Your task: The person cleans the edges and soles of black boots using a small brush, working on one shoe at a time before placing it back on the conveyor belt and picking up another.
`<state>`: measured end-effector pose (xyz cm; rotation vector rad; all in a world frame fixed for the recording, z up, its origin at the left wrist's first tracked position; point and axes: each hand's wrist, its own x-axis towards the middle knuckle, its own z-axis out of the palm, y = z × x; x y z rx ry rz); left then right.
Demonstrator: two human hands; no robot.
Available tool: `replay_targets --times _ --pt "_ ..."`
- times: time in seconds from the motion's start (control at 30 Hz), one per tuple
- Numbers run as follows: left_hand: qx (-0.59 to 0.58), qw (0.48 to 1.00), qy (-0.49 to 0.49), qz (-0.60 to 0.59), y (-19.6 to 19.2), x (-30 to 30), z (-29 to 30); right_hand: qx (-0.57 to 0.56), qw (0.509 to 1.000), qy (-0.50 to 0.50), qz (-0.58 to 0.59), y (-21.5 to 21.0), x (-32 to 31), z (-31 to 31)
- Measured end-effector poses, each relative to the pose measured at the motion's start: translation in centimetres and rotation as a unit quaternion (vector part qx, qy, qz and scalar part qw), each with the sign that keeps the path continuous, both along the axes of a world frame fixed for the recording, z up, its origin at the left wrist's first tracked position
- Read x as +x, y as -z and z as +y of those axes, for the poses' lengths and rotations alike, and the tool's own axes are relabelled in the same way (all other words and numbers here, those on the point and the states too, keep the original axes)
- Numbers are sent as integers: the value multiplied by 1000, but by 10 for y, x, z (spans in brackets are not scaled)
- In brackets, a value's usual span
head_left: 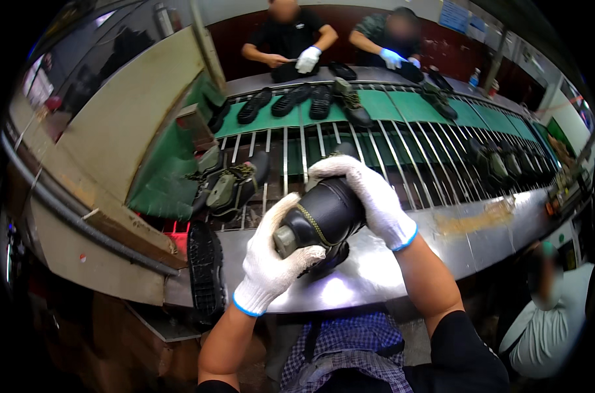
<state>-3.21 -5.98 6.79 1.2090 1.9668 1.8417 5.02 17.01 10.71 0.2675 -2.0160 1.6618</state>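
Observation:
Both my hands wear white knit gloves with blue cuffs and grip a black shoe [330, 211] above the near metal ledge. Yellow-green zigzag stitching runs across the shoe, and a grey-green block-like piece shows at its lower left end. My left hand [271, 259] wraps round that end, thumb along the near side. My right hand [366, 190] curls over the far right side, its fingertips partly hidden. Beneath the shoe is another black part, mostly covered, so I cannot tell what it is. A black shoe sole [206, 270] lies left of my left hand, on the ledge's edge.
Beyond the metal ledge [383, 265] runs a roller rack [409, 164] with a green belt [402, 108]. Green-and-black shoes [235, 187] rest at its left, more [507, 160] at its right. Several black soles [291, 99] line the belt. Two gloved co-workers [297, 39] handle dark pieces opposite; another person [550, 314] is at right.

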Motion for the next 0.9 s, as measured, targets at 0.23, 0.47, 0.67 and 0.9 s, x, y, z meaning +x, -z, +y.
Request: replay_targets --times 0.23,0.47,0.67,0.9 --pt "23 982 136 131 -7 19 32 256 958 125 21 -1 97 17" --pt "77 991 -62 -88 60 15 17 -83 957 176 -217 57 228 -36" --pt "-80 971 -172 -149 163 40 -34 128 929 229 -261 138 270 -111" --pt "-111 967 -226 39 163 43 -52 -488 816 257 -172 124 216 -18"
